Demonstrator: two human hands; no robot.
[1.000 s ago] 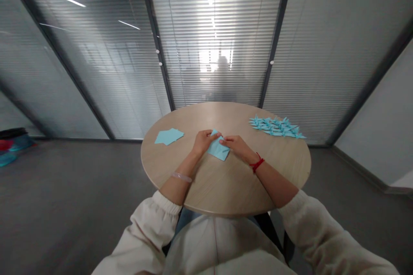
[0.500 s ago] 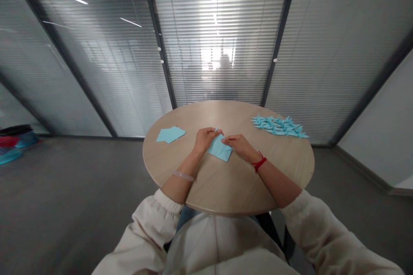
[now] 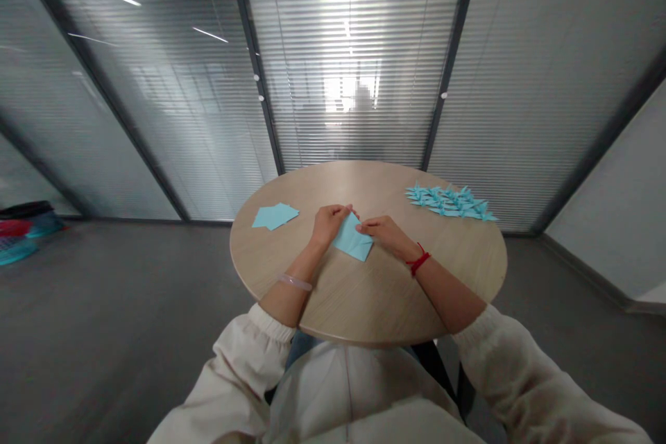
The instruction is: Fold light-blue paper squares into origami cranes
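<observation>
A light-blue sheet of origami paper (image 3: 354, 241), partly folded, lies on the round wooden table (image 3: 364, 305) in front of me. My left hand (image 3: 329, 223) grips its upper left edge, fingers closed near the far corner. On the right edge, my right hand (image 3: 385, 230) pinches the paper between thumb and fingers. The fingertips cover parts of the far and right edges, so the folds there are hard to make out.
Loose light-blue sheets (image 3: 275, 216) lie overlapping at the table's left. Several folded blue paper cranes (image 3: 450, 202) stand in rows at the back right. Glass panels with blinds (image 3: 354, 132) rise behind the table. Bins (image 3: 36, 220) stand on the floor far left.
The paper has shifted very slightly left, and the left fingers have moved a little along its far corner. The right hand keeps its pinch, almost unmoved.
</observation>
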